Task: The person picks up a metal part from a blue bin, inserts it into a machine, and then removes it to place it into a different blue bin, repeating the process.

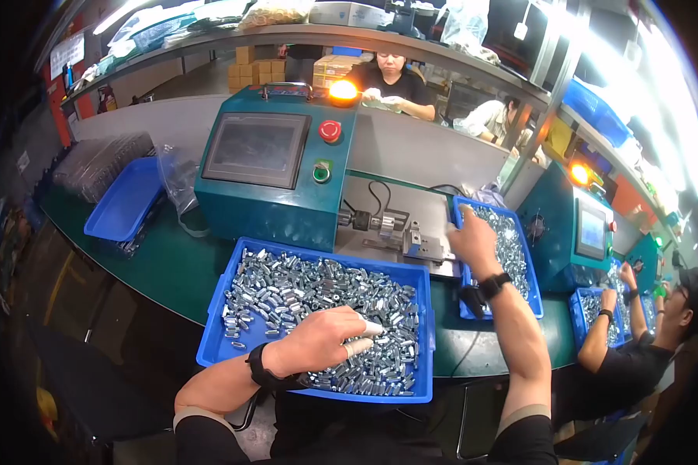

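Observation:
Many small silvery metal cylinders (287,291) fill a large blue tray (429,310) in front of me. Over its near right part is my left hand (326,335), palm down, with fingers curled together and pale covers on two of them. What they pinch, if anything, is too small to make out. My right hand (475,242) is between a metal clamping fixture (423,244) and a second blue tray (537,298) of similar silvery pieces (508,240). Its fingertips are blurred beside the fixture's right end, so their grip is unclear.
Behind the large tray stands a green machine (267,209) with a screen, a red button and a lit orange lamp (343,93). An empty blue tray (124,200) and clear plastic packing (105,164) lie left. Co-workers sit across the partition and at the right (636,364).

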A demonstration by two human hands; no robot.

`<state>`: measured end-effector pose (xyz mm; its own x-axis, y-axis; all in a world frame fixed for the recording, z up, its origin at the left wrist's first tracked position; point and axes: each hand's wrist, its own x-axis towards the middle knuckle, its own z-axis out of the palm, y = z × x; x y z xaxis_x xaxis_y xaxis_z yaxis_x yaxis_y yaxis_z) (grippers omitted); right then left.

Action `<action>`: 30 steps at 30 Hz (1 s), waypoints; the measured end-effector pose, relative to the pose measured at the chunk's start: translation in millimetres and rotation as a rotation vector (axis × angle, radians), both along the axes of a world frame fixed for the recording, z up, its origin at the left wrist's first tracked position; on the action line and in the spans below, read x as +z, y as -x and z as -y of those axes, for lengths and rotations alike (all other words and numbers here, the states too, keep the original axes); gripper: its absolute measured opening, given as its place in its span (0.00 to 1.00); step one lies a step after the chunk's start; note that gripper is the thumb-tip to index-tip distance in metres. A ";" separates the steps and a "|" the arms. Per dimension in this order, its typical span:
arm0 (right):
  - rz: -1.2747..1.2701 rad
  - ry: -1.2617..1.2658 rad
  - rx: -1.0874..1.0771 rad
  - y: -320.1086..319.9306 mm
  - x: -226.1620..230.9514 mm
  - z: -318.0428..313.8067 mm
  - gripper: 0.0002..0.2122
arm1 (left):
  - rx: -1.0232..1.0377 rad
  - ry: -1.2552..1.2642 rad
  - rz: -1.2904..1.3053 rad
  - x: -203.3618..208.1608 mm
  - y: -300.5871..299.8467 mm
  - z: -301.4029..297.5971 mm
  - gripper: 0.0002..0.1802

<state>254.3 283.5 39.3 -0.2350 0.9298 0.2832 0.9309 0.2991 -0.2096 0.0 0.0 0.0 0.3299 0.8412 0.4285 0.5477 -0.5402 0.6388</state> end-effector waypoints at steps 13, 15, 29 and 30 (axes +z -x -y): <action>-0.356 -0.126 0.231 -77.0 -36.6 40.3 0.20 | 0.002 0.049 -0.026 5.6 9.0 -2.1 0.14; -0.558 0.021 0.448 -54.3 -57.1 69.7 0.15 | 0.016 0.111 -0.038 5.5 8.6 -3.5 0.14; -0.822 0.231 0.781 -18.3 -88.6 123.0 0.14 | 0.155 0.088 -0.188 -2.4 11.1 -17.4 0.18; -0.811 0.180 0.838 -19.0 -86.8 123.1 0.14 | 0.187 0.061 -0.244 -3.3 11.2 -18.5 0.18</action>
